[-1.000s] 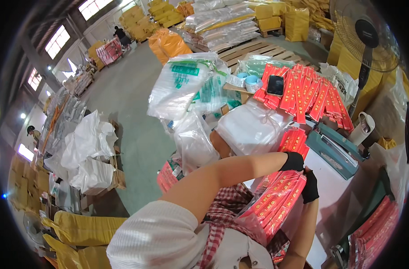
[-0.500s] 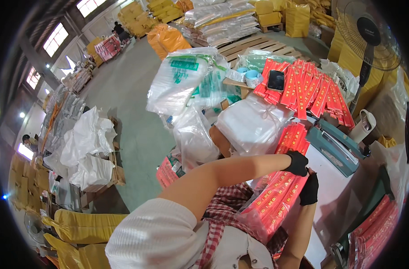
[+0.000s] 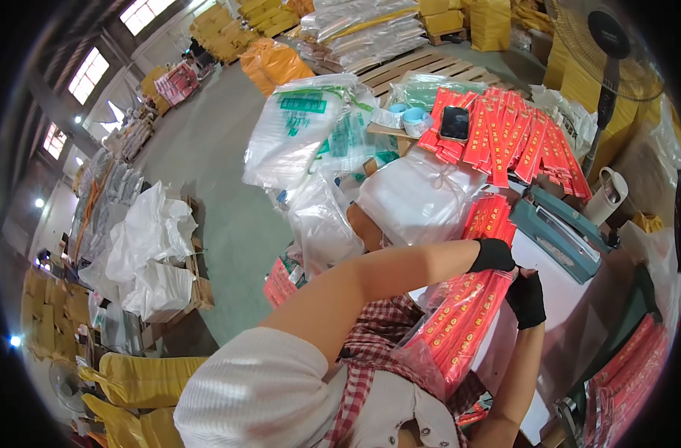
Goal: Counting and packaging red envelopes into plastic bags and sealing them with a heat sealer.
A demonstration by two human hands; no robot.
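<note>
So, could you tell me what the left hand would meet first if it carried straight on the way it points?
Probably the teal heat sealer on the white table. The gloved left hand, gripping the clear bag of red packets, points right along its forearm; depth is unclear.

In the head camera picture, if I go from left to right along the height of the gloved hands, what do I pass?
White bulk sacks → clear plastic bag → left hand on the bag of red packets → right hand → teal heat sealer → red packets at the right edge.

Black glove on left hand [image 3: 493, 255], black glove on right hand [image 3: 526, 299]; white ribbed sleeves, red-checked garment.
</note>
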